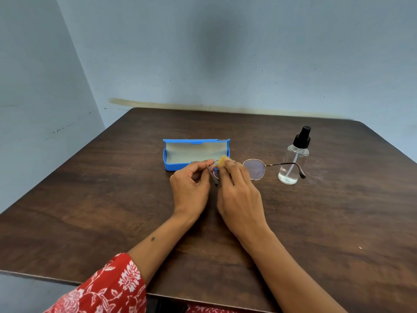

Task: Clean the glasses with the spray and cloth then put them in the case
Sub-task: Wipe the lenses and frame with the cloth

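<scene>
I see a dark brown wood-grain table (112, 199). At twelve o'clock from my hands sits a bright blue case (176, 166) lined in pale grey-beige. A yellow cloth (222, 161) shows at my fingers. The glasses (255, 169) are thin bronze with dark temple tips. At two o'clock, a clear bottle (293, 163) has a black sprayer. My sleeve (108, 288) is red with white floral print

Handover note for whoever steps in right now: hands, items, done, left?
Left hand: pinching the glasses at the left temple.
Right hand: pressing the yellow cloth on the left lens.
Spray bottle: upright, right of the glasses.
Blue case: open, empty, behind the hands.
Done: wiping underway.
Left: probably the right lens, then case them.
</scene>
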A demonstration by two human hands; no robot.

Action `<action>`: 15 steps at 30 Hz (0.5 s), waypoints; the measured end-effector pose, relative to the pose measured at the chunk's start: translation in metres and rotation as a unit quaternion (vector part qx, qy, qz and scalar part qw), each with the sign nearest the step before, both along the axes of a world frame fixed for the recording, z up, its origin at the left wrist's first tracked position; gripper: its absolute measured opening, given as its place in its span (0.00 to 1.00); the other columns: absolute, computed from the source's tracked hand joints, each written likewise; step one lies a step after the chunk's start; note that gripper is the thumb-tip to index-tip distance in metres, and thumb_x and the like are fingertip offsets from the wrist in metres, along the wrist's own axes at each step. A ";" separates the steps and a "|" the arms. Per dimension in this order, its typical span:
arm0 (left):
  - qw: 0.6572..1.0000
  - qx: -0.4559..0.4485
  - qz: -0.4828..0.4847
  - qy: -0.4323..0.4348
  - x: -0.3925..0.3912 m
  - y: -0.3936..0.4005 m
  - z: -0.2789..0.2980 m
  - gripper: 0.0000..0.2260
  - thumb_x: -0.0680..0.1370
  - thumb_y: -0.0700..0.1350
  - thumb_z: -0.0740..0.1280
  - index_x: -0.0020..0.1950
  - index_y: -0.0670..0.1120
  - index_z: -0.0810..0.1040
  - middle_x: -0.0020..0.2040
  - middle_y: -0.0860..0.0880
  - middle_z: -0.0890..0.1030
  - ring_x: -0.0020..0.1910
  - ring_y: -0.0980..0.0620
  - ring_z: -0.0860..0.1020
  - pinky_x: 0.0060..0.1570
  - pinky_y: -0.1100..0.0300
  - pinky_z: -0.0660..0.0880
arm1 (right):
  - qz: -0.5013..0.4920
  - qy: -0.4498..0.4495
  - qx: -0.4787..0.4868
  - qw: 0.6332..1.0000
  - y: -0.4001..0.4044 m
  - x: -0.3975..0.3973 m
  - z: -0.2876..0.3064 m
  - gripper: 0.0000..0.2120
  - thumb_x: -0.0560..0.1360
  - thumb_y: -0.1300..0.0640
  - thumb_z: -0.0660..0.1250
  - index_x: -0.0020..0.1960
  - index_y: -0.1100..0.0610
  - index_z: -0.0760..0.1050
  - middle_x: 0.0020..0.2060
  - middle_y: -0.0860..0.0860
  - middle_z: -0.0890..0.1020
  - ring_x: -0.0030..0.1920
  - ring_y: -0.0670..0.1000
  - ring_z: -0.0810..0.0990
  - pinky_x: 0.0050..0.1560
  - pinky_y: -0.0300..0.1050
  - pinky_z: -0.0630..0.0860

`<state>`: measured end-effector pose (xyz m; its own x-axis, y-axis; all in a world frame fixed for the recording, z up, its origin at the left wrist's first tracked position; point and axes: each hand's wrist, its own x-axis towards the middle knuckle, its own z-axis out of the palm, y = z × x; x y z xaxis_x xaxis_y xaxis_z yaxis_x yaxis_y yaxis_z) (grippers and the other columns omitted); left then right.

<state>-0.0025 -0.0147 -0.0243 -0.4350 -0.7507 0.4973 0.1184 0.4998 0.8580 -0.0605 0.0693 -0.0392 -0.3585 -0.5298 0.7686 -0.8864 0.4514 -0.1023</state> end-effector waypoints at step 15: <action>1.000 0.007 -0.003 0.002 -0.001 -0.003 -0.002 0.08 0.73 0.32 0.68 0.50 0.41 0.83 0.44 0.52 0.82 0.42 0.69 0.79 0.45 0.76 0.73 | 0.014 -0.002 0.024 1.000 0.001 0.006 0.002 0.19 0.69 0.66 0.56 0.57 0.69 0.77 0.52 0.61 0.80 0.53 0.59 0.79 0.56 0.46 0.76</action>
